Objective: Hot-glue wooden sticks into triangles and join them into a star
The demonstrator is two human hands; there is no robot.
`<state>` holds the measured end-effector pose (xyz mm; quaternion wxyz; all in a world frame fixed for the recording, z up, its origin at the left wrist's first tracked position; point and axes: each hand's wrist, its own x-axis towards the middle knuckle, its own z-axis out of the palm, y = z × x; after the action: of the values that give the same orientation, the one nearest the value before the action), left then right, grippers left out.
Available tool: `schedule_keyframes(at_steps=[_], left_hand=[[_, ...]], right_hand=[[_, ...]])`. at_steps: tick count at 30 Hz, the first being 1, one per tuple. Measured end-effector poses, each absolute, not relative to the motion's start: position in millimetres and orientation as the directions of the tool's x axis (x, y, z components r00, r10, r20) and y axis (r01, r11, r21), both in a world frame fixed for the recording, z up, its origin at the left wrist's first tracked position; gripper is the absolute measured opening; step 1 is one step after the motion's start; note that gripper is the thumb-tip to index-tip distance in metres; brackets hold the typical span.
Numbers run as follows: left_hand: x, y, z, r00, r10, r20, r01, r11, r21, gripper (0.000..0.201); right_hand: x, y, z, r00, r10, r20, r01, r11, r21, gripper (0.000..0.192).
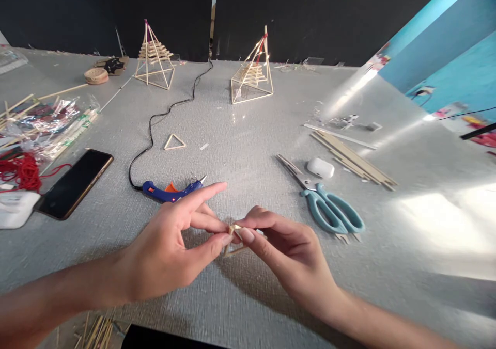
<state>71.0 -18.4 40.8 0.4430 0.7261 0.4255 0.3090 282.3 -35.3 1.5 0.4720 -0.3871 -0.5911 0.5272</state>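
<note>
Between my two hands is a small triangle of thin wooden sticks (234,252), partly hidden by fingers. My left hand (176,238) pinches one corner between thumb and a finger, its index finger stretched out above. From the right, my right hand (284,248) pinches the same corner with thumb and fingertips. Just beyond the left hand lies a blue glue gun (155,190) with an orange trigger, its lower side covered by that hand. A finished small stick triangle (175,142) rests flat farther back. Scissors with teal handles (329,209) lie right of my right hand.
Two stick pyramids (155,54) (251,73) stand at the back near the dark wall. A phone (77,184), red string (21,171) and plastic bags (58,119) lie left. At right are a white earbud case (321,168) and wooden sticks (352,158). The glue gun's black cord (151,127) runs backward.
</note>
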Motion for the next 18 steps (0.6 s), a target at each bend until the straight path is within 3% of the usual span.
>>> schedule_keyframes(at_steps=[12,18], left_hand=[[72.9,-17.1,41.5,0.440,0.893,0.090,0.311,-0.246,0.918,0.067],[69.6,-19.8,34.4,0.426,0.869,0.252,0.322,-0.406,0.855,0.069]], right_hand=[[281.7,-36.6,1.2,-0.229,0.960,0.161,-0.034,0.158,-0.987,0.007],[285.2,-30.0,6.0,-0.258,0.880,0.400,0.062,0.428,-0.902,0.020]])
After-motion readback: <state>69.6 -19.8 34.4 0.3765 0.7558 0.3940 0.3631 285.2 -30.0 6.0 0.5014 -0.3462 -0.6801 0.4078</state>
